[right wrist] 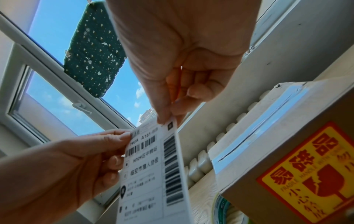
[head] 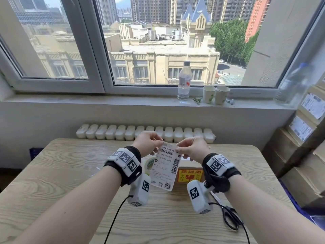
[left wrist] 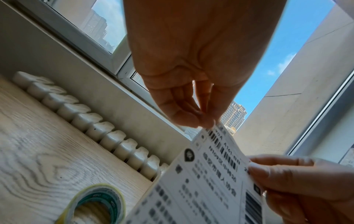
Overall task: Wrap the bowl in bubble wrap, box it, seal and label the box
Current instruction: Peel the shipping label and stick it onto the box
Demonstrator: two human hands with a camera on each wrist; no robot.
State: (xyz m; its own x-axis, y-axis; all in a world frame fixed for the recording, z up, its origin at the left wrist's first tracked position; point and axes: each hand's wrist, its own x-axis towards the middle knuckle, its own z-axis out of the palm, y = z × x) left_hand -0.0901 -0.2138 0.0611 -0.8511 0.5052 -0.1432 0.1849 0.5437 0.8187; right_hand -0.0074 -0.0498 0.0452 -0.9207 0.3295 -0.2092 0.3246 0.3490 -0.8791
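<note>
Hands (head: 149, 143) (head: 192, 148) pinching label's (head: 166, 166) top corners — aloft above box (head: 190, 175).

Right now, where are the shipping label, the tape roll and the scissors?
shipping label (head: 165, 166): head view, middle of its printed face.
tape roll (left wrist: 99, 201): left wrist view, top rim of the roll.
scissors (head: 230, 220): head view, black handle loops.

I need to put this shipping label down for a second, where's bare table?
Bare wood lies left of the tape roll, toward the table's left edge, and near you between your forearms. It is crowded around the sealed box, with scissors at the right.
</note>
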